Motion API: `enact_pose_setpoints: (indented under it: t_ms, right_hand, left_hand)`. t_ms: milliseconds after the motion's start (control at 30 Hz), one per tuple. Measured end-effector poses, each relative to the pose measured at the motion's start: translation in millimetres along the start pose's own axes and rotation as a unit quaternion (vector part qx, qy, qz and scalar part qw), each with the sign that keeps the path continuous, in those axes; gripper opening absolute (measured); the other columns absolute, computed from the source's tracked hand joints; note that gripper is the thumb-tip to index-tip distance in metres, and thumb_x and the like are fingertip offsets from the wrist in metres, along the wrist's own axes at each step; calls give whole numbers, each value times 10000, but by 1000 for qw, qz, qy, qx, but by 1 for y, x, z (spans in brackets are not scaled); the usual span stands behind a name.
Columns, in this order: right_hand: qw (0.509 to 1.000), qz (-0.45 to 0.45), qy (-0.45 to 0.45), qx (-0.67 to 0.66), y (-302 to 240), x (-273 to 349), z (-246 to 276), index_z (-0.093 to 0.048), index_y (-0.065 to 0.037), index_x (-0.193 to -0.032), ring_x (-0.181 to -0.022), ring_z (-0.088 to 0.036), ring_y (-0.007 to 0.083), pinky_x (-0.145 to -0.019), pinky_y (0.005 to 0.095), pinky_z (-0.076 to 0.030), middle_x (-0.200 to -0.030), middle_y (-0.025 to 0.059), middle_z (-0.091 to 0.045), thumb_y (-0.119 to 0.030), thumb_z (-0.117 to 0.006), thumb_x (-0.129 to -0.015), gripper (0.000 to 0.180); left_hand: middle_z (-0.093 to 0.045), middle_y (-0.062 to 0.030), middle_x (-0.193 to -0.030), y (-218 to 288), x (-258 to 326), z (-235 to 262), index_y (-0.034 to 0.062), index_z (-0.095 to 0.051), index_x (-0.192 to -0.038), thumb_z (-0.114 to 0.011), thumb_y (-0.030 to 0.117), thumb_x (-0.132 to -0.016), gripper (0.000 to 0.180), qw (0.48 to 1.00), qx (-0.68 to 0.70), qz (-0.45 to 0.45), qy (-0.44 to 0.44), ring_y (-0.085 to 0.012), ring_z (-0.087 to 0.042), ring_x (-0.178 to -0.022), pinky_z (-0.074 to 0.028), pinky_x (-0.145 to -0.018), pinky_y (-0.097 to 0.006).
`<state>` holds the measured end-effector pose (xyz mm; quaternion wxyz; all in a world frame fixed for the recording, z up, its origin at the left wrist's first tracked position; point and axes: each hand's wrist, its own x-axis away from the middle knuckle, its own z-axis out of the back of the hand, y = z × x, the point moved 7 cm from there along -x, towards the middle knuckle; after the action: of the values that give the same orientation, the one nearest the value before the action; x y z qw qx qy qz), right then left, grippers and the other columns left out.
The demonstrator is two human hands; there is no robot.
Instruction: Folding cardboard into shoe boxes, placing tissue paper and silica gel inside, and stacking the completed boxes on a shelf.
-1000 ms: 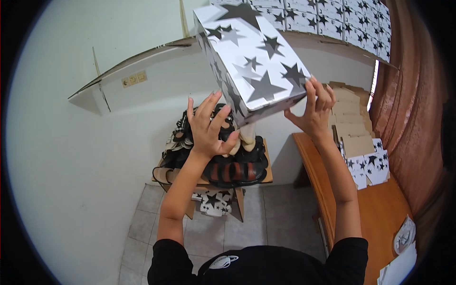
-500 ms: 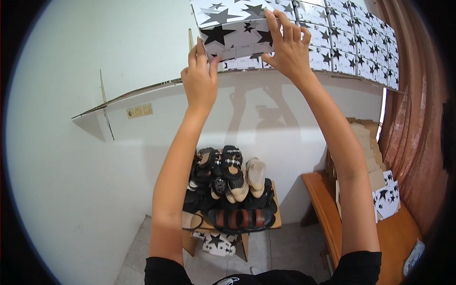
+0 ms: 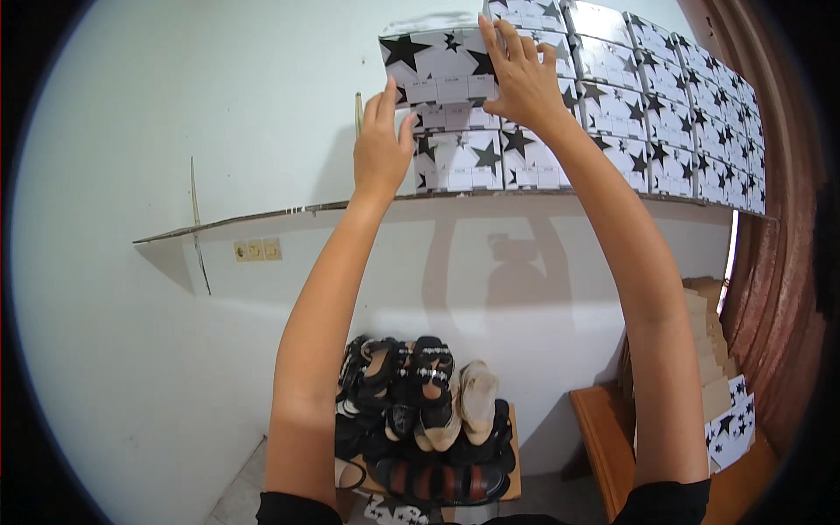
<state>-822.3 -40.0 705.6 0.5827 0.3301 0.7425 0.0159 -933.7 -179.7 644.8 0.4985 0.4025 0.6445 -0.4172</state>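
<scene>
A white shoe box (image 3: 442, 66) printed with black stars sits at the top of the left end of a stack of like boxes, between my two hands. My left hand (image 3: 383, 149) is at its lower left corner, fingertips against the edge and thumb held apart. At its right side my right hand (image 3: 527, 83) has its fingers up along the edge and its thumb near the lower corner. Beneath it, another star-printed box (image 3: 457, 162) rests on the wall shelf (image 3: 289, 212). The held box's rear is hidden.
More star-printed boxes (image 3: 674, 122) fill the shelf to the right. Black and beige shoes (image 3: 433, 394) are piled on a small wooden stand below. At the right, flattened cardboard (image 3: 700, 341) leans over a wooden bench (image 3: 599, 424), near a reddish-brown curtain (image 3: 787, 289).
The view has tilted up, so shelf and shoes appear lower. The box has levelled, its top no longer showing, and moved back onto the stack. My left thumb has come away from its front.
</scene>
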Motion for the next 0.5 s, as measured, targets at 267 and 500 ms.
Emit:
enact_pose_setpoints:
  t_ms: [267,500]
  right_hand:
    - [1000,-1,-13,9,28,-16,-54,-203,-143,-1384,-1121,-427,269,-885,478,-356,-1352,116,-295,-294,-767,-528,1036]
    - [998,-26,-48,-36,28,8,-101,-433,-114,-1262,-1195,-374,267,-953,566,-264,-1325,92,-396,-277,-623,-726,592]
  left_hand:
    - [-421,-185,-1261,-28,-31,-60,58,-152,-1394,-514,295,-846,699,990,-95,26,-99,-341,-511,-1067,-464,-811,-391]
    - [-378,-162,-1311,-71,-65,-106,55,-215,-1382,-444,371,-848,661,991,-60,57,-102,-373,-454,-1100,-428,-865,-446]
